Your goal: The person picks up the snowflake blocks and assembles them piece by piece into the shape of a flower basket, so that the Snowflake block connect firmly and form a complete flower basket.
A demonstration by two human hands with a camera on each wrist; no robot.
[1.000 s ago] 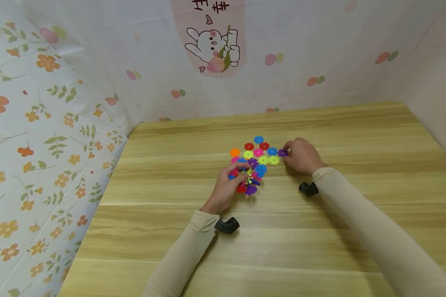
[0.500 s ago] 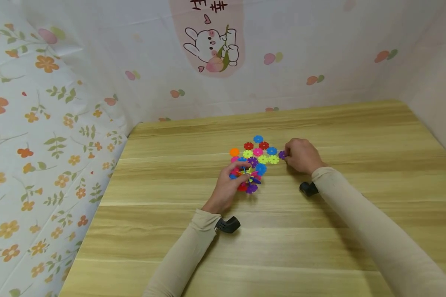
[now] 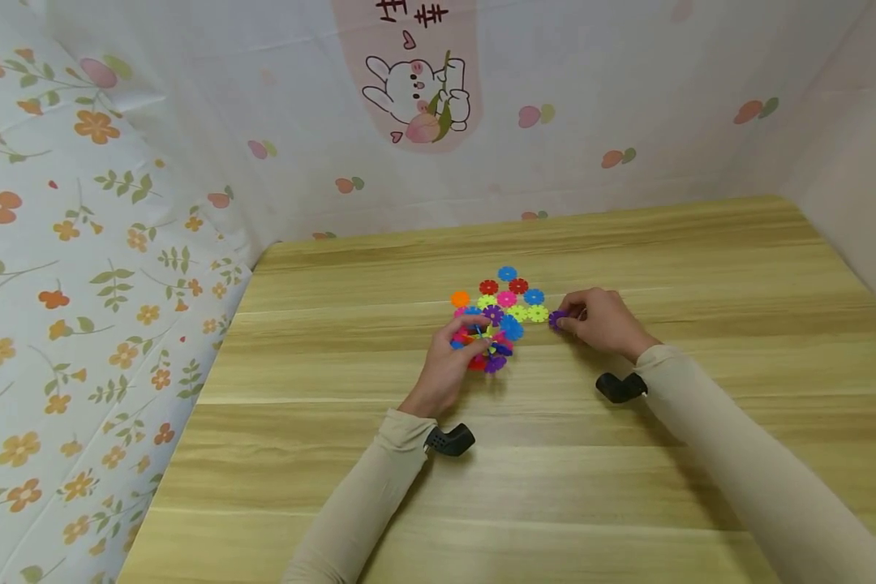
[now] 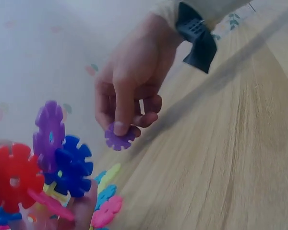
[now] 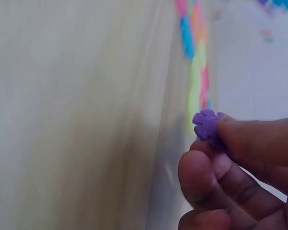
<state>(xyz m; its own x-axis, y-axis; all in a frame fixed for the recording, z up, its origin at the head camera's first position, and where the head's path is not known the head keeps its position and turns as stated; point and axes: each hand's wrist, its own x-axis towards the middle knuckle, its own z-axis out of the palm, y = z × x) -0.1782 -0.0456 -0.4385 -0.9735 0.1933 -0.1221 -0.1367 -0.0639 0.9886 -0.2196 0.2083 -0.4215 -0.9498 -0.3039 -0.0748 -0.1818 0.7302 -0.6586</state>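
Observation:
Between thumb and fingertips my right hand (image 3: 604, 322) pinches a purple notched snowflake disc (image 4: 119, 138), lifted off the table in the left wrist view. My left hand (image 3: 447, 369) holds a cluster of interlocked snowflake discs, among them a red disc (image 4: 17, 177), a dark blue disc (image 4: 73, 165) and a purple disc (image 4: 49, 136). Part of the cluster is hidden behind the fingers. Just beyond it, loose discs lie flat on the table, including a yellow-green disc (image 3: 537, 314), a light blue disc (image 3: 534, 297) and a pink disc (image 3: 507, 298).
The wooden table (image 3: 555, 487) meets a printed white cloth (image 3: 569, 105) at its back edge and a flowered cloth (image 3: 102, 324) on the left. An orange disc (image 3: 461, 299) lies at the left end of the loose discs. Each wrist wears a black device (image 3: 450, 440).
My right hand has lifted the purple disc from the right end of the loose discs and drawn it slightly nearer. The left hand's cluster has tilted a little.

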